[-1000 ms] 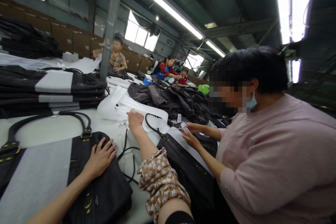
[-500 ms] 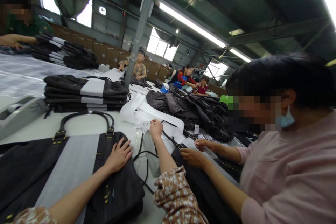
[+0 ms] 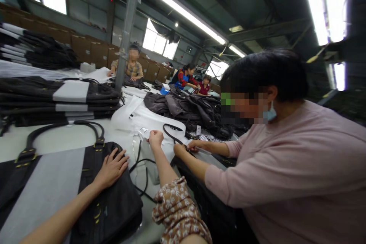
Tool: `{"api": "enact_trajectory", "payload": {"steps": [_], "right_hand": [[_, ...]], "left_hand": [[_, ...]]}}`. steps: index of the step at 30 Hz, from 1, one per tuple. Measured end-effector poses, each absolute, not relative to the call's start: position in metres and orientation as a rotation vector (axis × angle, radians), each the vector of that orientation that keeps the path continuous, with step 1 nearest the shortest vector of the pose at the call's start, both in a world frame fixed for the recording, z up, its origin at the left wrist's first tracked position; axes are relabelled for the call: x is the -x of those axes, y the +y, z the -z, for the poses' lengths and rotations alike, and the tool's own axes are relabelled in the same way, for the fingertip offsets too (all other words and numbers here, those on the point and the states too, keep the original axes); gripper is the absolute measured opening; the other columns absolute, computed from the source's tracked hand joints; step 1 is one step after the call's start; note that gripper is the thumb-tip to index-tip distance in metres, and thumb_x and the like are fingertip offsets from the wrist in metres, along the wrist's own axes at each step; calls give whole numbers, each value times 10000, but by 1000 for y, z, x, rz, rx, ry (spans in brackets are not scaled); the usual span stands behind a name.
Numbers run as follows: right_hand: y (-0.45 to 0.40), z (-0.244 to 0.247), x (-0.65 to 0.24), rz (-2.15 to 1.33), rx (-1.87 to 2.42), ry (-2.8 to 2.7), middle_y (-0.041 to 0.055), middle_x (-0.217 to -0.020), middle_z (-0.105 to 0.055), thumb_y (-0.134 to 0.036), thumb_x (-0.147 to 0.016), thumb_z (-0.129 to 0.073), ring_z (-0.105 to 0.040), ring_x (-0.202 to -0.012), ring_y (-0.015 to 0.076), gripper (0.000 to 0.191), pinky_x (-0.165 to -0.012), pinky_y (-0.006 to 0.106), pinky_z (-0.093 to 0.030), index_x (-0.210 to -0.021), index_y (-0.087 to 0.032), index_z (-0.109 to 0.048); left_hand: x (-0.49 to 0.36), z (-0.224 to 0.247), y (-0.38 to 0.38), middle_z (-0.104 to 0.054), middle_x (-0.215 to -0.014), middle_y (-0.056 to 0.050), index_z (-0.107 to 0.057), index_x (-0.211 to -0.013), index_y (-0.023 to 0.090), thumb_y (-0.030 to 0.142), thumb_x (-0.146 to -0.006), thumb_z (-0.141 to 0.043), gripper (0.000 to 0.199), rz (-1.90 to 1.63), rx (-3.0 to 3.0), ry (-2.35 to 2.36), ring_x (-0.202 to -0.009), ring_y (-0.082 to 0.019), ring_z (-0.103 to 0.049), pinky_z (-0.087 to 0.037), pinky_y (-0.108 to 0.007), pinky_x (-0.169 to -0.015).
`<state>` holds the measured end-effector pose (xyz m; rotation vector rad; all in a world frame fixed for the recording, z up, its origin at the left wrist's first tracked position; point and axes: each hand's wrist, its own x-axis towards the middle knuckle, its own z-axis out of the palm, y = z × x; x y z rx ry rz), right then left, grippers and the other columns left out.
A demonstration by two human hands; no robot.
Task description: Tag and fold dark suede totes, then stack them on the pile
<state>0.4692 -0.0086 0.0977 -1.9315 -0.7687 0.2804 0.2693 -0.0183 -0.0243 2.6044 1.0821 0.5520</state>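
My left hand [image 3: 113, 166] lies flat with fingers spread on the right side of a black handbag [image 3: 107, 206]. The bag has brass-coloured fittings, a pale paper band [image 3: 48, 183] across it and a looped handle [image 3: 67, 126] at its top. Farther right, my right hand [image 3: 156, 138] is closed in a loose fist above the table. Small shiny clear plastic bits [image 3: 143, 132] show at its left edge; what its fingers hold is hidden. Thin black straps [image 3: 146, 181] lie between the bag and my right forearm.
On my right, a co-worker in a pink top [image 3: 274, 160] handles another black bag [image 3: 194, 187]. Banded bags [image 3: 37, 97] are stacked at left. White wrapping sheets [image 3: 134, 114] and a heap of dark bags [image 3: 183, 110] lie ahead, beyond a metal post [image 3: 128, 30].
The view has swung right, so everything shifts left. My left hand stays on the handbag. My right hand has turned into a tighter fist. The co-worker's hands have come closer together at the other bag.
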Motion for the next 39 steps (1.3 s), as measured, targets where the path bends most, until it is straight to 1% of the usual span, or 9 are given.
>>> {"api": "enact_trajectory", "payload": {"steps": [6, 8, 12, 17, 24, 27, 31, 35, 39], "right_hand": [[-25, -104, -446, -345, 1749, -661, 51, -786, -707, -282, -852, -431, -632, -568, 125, 297, -471, 189, -472, -965, -113, -648], [-34, -97, -429, -422, 1633, -647, 49, -819, -705, -315, -855, -441, -632, -571, 123, 287, -447, 187, -475, -970, -127, -624], [-57, -69, -395, -593, 1387, -587, 51, -806, -692, -367, -822, -506, -629, -559, 145, 278, -409, 211, -482, -950, -137, -597], [-75, -42, -374, -615, 1402, -595, 48, -762, -690, -404, -817, -522, -619, -558, 151, 291, -434, 221, -478, -901, -143, -618], [-80, -46, -377, -445, 1628, -787, 17, -672, -665, -369, -679, -703, -589, -603, 146, 231, -555, 226, -458, -778, -160, -685], [-78, -42, -378, -447, 1691, -777, 3, -639, -653, -321, -687, -698, -586, -590, 142, 159, -570, 230, -454, -738, -171, -684], [-75, -30, -382, -463, 1679, -704, -7, -682, -661, -337, -619, -766, -602, -602, 145, 416, -568, 228, -462, -983, -167, -659], [-74, -18, -384, -541, 1624, -766, -1, -669, -667, -353, -729, -668, -594, -602, 138, 182, -569, 219, -451, -743, -172, -675], [-73, -14, -384, -582, 1547, -789, -2, -696, -679, -349, -781, -613, -598, -610, 137, 188, -578, 217, -454, -778, -175, -683]], "left_hand": [[-273, -11, -11, -566, -1309, -56, -674, -1077, 267, 445, -869, -452, 353, -712, -2341, 1161, -1312, -320, -353, -205, -578, -1076], [-276, -36, -5, -628, -1207, -82, -658, -1079, 241, 548, -847, -456, 434, -802, -2004, 1083, -1200, -306, -490, -336, -515, -1030], [-281, -73, 5, -676, -1056, -72, -583, -1143, 208, 629, -790, -508, 555, -942, -1155, 715, -853, -224, -655, -541, -340, -725], [-276, -72, 10, -685, -920, -30, -635, -1037, 185, 454, -711, -684, 426, -982, -946, 729, -792, -174, -644, -548, -258, -670], [-275, -69, 12, -694, -734, -32, -686, -825, 154, 506, -626, -711, 404, -935, -1286, 1001, -652, -174, -617, -491, -215, -545], [-281, -75, 10, -688, -695, -33, -682, -828, 163, 571, -593, -711, 471, -897, -1382, 994, -615, -184, -609, -471, -222, -501], [-288, -73, 8, -683, -690, -36, -670, -816, 165, 598, -564, -720, 503, -887, -1334, 1000, -601, -183, -612, -463, -216, -475], [-289, -65, 8, -686, -699, -23, -665, -951, 177, 577, -604, -709, 532, -831, -1389, 974, -593, -172, -612, -473, -210, -489], [-286, -68, 13, -692, -737, -6, -668, -1045, 208, 566, -633, -685, 546, -769, -1507, 907, -653, -172, -622, -480, -195, -530]]}}
